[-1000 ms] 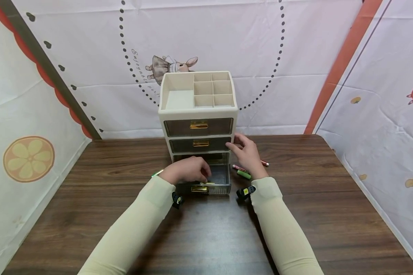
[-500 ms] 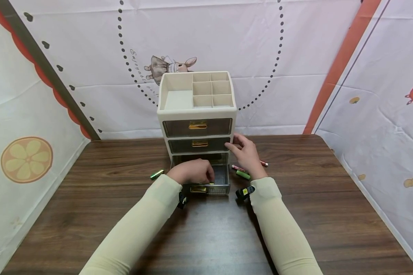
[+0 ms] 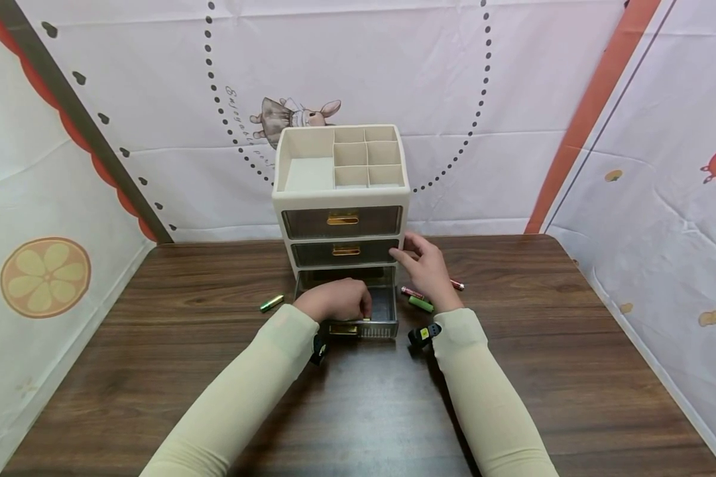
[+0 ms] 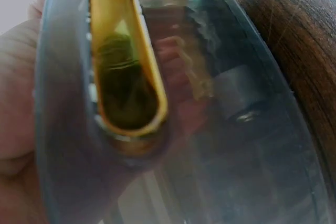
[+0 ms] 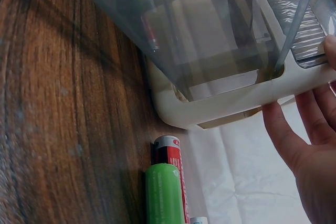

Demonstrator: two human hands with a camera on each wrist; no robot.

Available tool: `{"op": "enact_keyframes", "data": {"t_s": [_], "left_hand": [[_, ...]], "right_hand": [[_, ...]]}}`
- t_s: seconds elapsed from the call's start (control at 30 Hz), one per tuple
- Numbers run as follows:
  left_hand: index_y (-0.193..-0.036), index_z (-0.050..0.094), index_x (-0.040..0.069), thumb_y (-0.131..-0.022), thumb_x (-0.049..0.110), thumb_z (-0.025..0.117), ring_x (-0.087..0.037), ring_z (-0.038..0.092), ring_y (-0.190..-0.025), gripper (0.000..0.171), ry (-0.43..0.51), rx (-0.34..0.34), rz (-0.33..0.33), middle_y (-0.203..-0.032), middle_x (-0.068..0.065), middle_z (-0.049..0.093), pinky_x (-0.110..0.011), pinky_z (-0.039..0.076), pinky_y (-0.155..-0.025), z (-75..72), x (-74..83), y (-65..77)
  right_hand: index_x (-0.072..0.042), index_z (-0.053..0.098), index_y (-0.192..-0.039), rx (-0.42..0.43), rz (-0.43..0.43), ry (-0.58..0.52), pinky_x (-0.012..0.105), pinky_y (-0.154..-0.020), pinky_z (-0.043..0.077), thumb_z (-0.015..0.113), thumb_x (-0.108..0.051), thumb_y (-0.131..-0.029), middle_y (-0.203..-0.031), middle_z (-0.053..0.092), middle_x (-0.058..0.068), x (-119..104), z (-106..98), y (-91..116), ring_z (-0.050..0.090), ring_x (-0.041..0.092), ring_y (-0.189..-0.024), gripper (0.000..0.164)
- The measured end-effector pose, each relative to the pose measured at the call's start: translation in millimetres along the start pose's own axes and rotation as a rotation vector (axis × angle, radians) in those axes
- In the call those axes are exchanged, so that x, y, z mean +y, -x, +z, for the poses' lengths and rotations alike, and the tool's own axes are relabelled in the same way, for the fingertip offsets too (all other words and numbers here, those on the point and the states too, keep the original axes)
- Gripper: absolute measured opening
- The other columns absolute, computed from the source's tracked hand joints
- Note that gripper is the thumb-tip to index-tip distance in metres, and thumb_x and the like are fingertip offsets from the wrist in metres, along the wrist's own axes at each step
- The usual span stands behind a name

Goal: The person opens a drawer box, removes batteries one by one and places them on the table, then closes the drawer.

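A cream desktop drawer organizer (image 3: pixel 341 195) stands at the table's back, its bottom smoky, see-through drawer (image 3: pixel 384 329) pulled out. My left hand (image 3: pixel 337 299) reaches down into that drawer with bent fingers. A small yellowish thing (image 3: pixel 366 320) shows by its fingertips; I cannot tell whether they pinch it. In the left wrist view, the fingers (image 4: pixel 184 95) appear blurred behind the drawer front, beside the gold handle (image 4: pixel 128 87). My right hand (image 3: pixel 426 265) grips the organizer's right side edge, thumb in front at the middle drawer and fingers along the side.
Right of the organizer lie a green battery (image 3: pixel 420 304), a red battery (image 3: pixel 414 292) and another red one (image 3: pixel 457 285) partly behind the right wrist. A green-and-gold battery (image 3: pixel 272 303) lies on the left of the wooden table (image 3: pixel 215 358). A printed cloth (image 3: pixel 465 79) hangs behind.
My left hand has shifted slightly right inside the drawer, uncovering more of the green-and-gold battery on the left. The right hand keeps its hold on the organizer.
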State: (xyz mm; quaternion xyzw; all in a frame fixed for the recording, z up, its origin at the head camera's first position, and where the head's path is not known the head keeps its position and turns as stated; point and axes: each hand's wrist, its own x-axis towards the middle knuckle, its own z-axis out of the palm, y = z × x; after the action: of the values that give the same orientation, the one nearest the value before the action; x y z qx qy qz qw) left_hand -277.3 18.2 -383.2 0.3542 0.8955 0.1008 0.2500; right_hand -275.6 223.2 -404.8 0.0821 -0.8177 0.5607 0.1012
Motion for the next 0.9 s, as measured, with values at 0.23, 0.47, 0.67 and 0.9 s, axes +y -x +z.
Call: {"op": "enact_keyframes", "data": {"t_s": [0.23, 0.47, 0.67, 0.9], "left_hand": [[-0.083, 0.071, 0.023, -0.091, 0.007, 0.061, -0.008, 0.057, -0.073, 0.021, 0.014, 0.003, -0.003, -0.083, 0.009, 0.066, -0.028, 0.049, -0.073, 1.2, 0.5, 1.3], [-0.083, 0.07, 0.022, -0.091, 0.009, 0.061, -0.009, 0.055, -0.071, 0.018, 0.018, 0.008, 0.014, -0.082, 0.009, 0.065, -0.027, 0.048, -0.07, 2.5, -2.3, 1.9], [-0.085, 0.072, 0.019, -0.089, 0.009, 0.061, -0.009, 0.053, -0.067, 0.015, 0.052, 0.03, 0.036, -0.079, 0.007, 0.066, -0.028, 0.047, -0.068, -2.0, -6.6, 7.8], [-0.087, 0.072, 0.018, -0.086, 0.007, 0.062, -0.01, 0.048, -0.061, 0.015, 0.132, 0.056, 0.045, -0.075, 0.004, 0.064, -0.027, 0.044, -0.062, -12.0, -11.2, 18.0]], "right_hand": [[-0.019, 0.057, -0.133, -0.004, 0.005, 0.002, 0.046, -0.099, 0.047, 0.064, -0.045, -0.091, -0.123, 0.062, 0.007, 1, 0, 1, 0.058, 0.024, -0.117, 0.05], [-0.019, 0.057, -0.133, -0.004, 0.003, -0.005, 0.046, -0.098, 0.047, 0.064, -0.044, -0.09, -0.122, 0.063, 0.008, 2, 0, 0, 0.058, 0.024, -0.116, 0.05], [-0.018, 0.058, -0.132, 0.006, -0.004, -0.002, 0.046, -0.099, 0.047, 0.065, -0.043, -0.091, -0.122, 0.063, 0.008, 0, 1, 0, 0.058, 0.023, -0.117, 0.049], [-0.019, 0.058, -0.132, 0.006, 0.009, -0.001, 0.046, -0.101, 0.045, 0.065, -0.042, -0.091, -0.123, 0.063, 0.007, 0, 1, 1, 0.057, 0.023, -0.118, 0.047]]}}
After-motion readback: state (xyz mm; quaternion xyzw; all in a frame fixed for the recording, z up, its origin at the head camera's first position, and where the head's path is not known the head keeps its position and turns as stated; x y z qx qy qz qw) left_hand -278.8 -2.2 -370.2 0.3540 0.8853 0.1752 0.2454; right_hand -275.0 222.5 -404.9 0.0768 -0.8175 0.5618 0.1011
